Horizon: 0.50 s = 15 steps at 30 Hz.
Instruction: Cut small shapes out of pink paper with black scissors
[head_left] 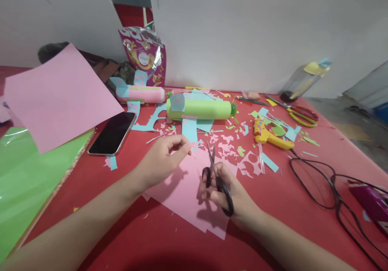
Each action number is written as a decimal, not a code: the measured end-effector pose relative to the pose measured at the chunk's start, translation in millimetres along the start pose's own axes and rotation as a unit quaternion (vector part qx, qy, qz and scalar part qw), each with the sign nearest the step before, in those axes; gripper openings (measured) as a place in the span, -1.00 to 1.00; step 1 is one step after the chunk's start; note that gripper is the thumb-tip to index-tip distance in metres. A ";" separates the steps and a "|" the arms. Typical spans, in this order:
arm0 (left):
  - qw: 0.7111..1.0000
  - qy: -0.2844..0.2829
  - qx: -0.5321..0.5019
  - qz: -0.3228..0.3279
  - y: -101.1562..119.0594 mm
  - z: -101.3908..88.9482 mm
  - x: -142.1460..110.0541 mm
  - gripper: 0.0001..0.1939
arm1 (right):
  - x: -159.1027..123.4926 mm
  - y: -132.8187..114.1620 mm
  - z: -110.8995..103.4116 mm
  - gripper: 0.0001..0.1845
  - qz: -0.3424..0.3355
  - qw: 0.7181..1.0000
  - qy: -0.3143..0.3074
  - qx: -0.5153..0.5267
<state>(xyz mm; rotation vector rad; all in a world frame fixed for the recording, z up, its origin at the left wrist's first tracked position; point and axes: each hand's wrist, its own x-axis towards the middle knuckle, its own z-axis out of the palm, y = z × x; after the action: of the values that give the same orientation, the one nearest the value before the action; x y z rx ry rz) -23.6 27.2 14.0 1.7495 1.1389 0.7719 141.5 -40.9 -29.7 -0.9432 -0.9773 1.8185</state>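
My left hand [163,157] pinches a small scrap of pink paper [193,145] between thumb and fingertips, above the table. In my right hand [235,192] is a pair of black-handled scissors [223,193], the blades slightly parted and pointing away from me, close to the scrap but apart from it. Below both hands lie pink paper sheets [184,200]. Just beyond, a light green paper-covered tube [209,109] with blue paper flaps lies on its side. Left of it rests a pink tube [147,94] with similar blue flaps.
Pink and blue cuttings litter the red table [121,230]. At right are a yellow glue gun [277,140] with a black cord, larger scissors [303,115] and a bottle [303,83]. A phone [112,133], large pink sheet [63,97] and green sheets [27,190] occupy the left.
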 end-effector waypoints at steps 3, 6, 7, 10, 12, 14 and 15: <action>1.000 -0.007 -0.008 0.004 0.9 -0.8 -1.2 -0.78 | -0.5 4.4 -2.4 -0.60 0.002 0.999 -0.042 -0.004; 1.000 -0.024 0.006 0.008 1.8 2.6 -3.2 -0.78 | -1.2 4.7 -3.7 -0.64 0.010 0.998 -0.066 -0.017; 0.999 -0.031 0.012 0.007 2.1 3.7 -3.8 -0.78 | -1.4 4.0 -3.9 -0.64 0.011 0.997 -0.070 -0.018; 0.998 -0.054 0.019 0.001 3.0 6.1 -4.8 -0.79 | -1.7 1.4 -4.0 -0.61 0.010 0.996 -0.089 -0.005; 0.998 -0.064 0.022 -0.002 3.3 7.1 -5.4 -0.81 | -1.8 0.6 -4.0 -0.61 0.013 0.995 -0.096 0.003; 0.997 -0.070 0.025 -0.003 3.3 7.8 -6.0 -0.81 | -2.0 0.5 -4.0 -0.62 0.016 0.995 -0.097 0.001; 0.997 -0.073 0.028 -0.005 3.3 8.0 -6.3 -0.80 | -2.1 0.4 -3.9 -0.63 0.019 0.995 -0.096 -0.001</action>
<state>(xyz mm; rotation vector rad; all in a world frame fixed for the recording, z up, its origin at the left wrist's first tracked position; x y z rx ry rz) -18.1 18.1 13.5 1.8146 1.0783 0.6005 145.5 -42.0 -31.2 -0.8035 -1.0848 1.9676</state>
